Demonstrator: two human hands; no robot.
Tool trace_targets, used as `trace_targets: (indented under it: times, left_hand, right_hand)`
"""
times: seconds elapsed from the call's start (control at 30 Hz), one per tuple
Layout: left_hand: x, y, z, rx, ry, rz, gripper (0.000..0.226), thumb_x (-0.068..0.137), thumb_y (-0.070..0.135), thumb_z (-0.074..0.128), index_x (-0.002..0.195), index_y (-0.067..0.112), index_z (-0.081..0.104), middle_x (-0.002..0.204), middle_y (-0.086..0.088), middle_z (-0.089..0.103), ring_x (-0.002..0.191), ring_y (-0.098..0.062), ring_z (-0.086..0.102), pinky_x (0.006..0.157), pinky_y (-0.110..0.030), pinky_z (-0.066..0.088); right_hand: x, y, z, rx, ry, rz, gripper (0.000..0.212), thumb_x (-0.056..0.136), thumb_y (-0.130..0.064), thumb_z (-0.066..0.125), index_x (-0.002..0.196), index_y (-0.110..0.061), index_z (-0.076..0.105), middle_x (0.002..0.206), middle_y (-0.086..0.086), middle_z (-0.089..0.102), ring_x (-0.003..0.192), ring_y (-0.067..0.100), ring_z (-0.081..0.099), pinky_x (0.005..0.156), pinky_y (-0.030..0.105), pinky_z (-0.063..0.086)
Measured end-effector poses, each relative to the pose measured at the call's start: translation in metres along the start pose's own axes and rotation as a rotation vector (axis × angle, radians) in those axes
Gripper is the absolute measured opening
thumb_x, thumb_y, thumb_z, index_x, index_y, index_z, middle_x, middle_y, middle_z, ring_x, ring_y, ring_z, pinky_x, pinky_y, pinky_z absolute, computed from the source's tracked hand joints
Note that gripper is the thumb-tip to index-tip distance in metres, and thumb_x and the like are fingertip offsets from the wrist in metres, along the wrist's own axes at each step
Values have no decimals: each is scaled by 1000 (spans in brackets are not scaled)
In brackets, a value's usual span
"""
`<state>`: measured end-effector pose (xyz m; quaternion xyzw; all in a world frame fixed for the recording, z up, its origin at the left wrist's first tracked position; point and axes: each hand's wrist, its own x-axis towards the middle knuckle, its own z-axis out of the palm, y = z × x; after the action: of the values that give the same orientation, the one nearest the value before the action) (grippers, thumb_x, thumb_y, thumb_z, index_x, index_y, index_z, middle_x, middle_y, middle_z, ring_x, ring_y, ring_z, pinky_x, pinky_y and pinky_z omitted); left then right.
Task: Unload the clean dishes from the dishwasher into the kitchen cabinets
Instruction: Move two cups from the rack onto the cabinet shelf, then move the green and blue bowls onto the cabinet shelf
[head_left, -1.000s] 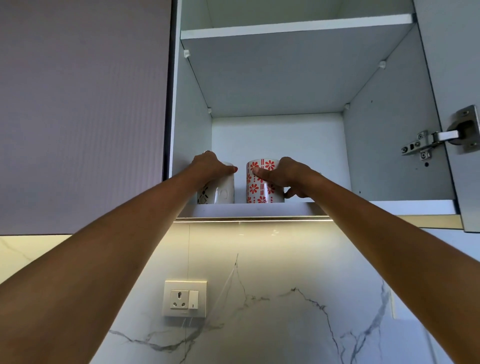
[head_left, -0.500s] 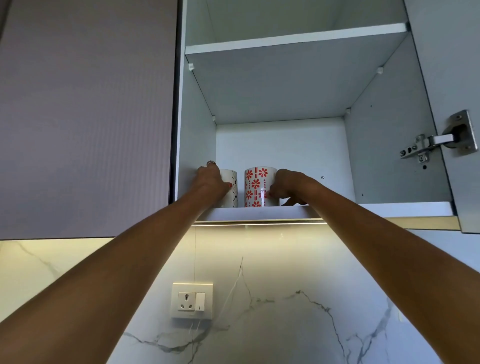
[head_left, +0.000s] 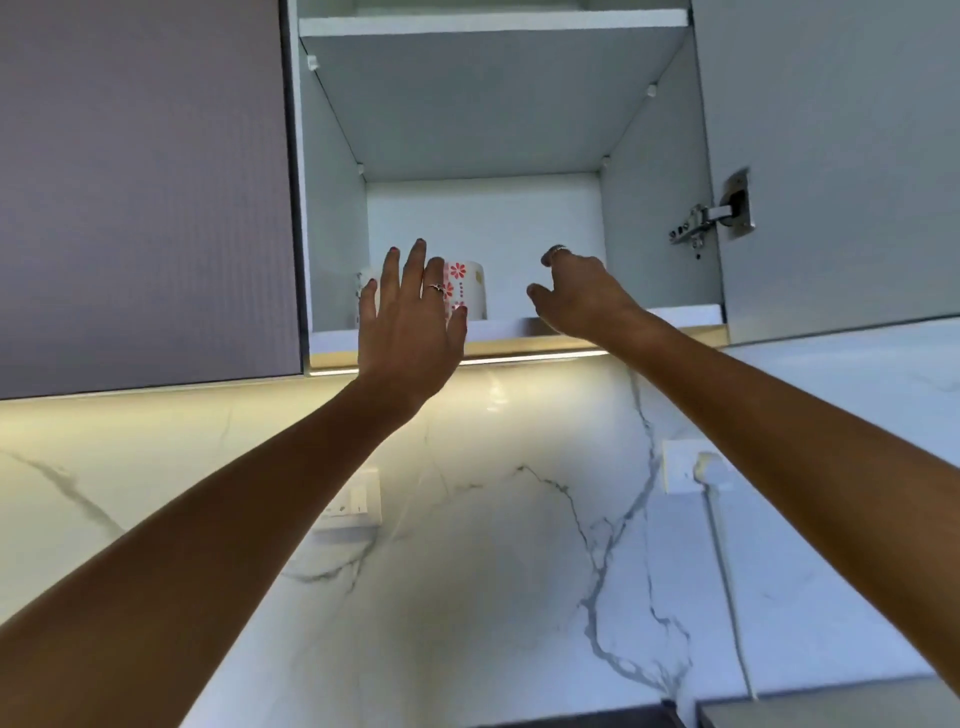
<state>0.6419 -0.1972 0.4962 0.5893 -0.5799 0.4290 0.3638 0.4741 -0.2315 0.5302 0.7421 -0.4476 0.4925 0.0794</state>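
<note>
Red-flowered mug (head_left: 466, 288) bears no readable writing; left hand (head_left: 410, 322) spread, right hand (head_left: 576, 299) loosely curled, both empty.

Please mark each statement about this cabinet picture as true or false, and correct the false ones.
1. The left hand has straight, spread fingers and holds nothing. True.
2. The red-flowered mug stands on the upper shelf. False: it stands on the bottom shelf.
3. The right hand grips the red-flowered mug. False: it holds nothing, apart from the mug.
4. The cabinet door on the right is open. True.
5. A white mug shows left of the left hand. True.
</note>
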Motion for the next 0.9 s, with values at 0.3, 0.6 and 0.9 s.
trace_targets:
  times: [0.3, 0.6, 0.9]
  left_hand:
    - [-112, 68, -3, 5, -1, 488, 55, 90, 39, 33, 133, 12, 53, 149, -8, 40, 137, -26, 39, 109, -46, 32]
    - [-242, 165, -27, -295, -381, 589, 56, 100, 38, 34, 150, 15, 23, 161, 0, 5, 148, -18, 4, 118, -41, 5]
    - [-384, 294, -99, -620, -603, 790, 57, 99, 39, 34, 149, 15, 19, 160, 0, 3, 148, -19, -1, 118, -43, 3]
  right_hand:
    - [-147, 40, -55, -132, 128, 105, 44, 93, -19, 52, 134, -3, 45, 133, 17, 53, 122, 29, 51, 99, 28, 37]
    - [-336, 82, -117, -292, 13, 421, 43, 93, -18, 52, 134, -8, 45, 141, 7, 48, 129, 24, 46, 105, 28, 33]
    - [-526, 100, -196, -390, 53, 884, 42, 91, -15, 52, 131, -6, 46, 133, 14, 54, 122, 29, 50, 98, 28, 36]
